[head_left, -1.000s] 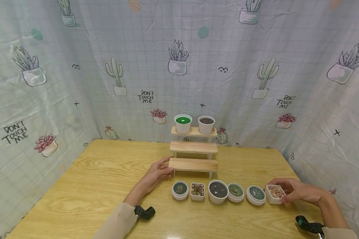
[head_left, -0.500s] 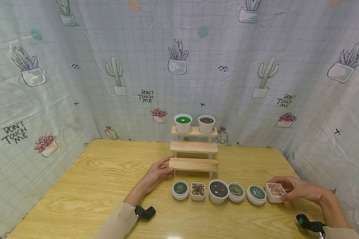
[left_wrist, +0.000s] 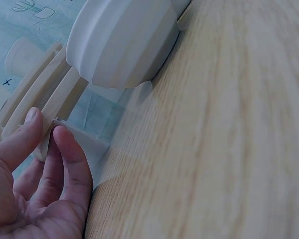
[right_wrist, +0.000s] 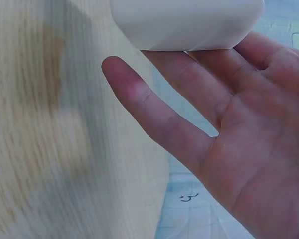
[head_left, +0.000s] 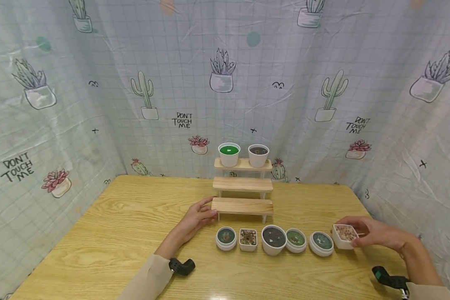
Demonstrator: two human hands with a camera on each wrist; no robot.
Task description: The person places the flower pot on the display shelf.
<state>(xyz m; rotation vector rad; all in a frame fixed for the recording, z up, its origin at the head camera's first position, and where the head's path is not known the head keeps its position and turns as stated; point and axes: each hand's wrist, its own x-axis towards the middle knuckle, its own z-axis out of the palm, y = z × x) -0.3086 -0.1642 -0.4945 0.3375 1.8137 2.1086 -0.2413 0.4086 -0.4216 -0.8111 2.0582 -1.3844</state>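
Note:
My left hand point(head_left: 196, 220) grips the left end of the lowest step of a three-tier wooden plant stand point(head_left: 242, 206). In the left wrist view its thumb lies on top of the step and curled fingers point(left_wrist: 72, 167) are beneath. At the far right of the row, my right hand point(head_left: 378, 234) holds a small square white pot point(head_left: 345, 238) filled with pinkish pebbles. Thumb and fingers stand on opposite sides of it. From the right wrist, this pot point(right_wrist: 189, 25) hangs above the table, its little finger point(right_wrist: 154, 112) stretched out below.
Two round white pots, one with a green top point(head_left: 229, 155) and one with a dark top point(head_left: 258, 156), stand on the highest step. Before the stand are a square pebble pot point(head_left: 248, 240), a large dark-filled pot point(head_left: 273, 240) and several low round pots point(head_left: 321, 243). Printed curtains point(head_left: 225, 116) enclose the table.
My right hand has raised the square pot slightly off the table, moving it a little away from me. The left hand stays on the stand.

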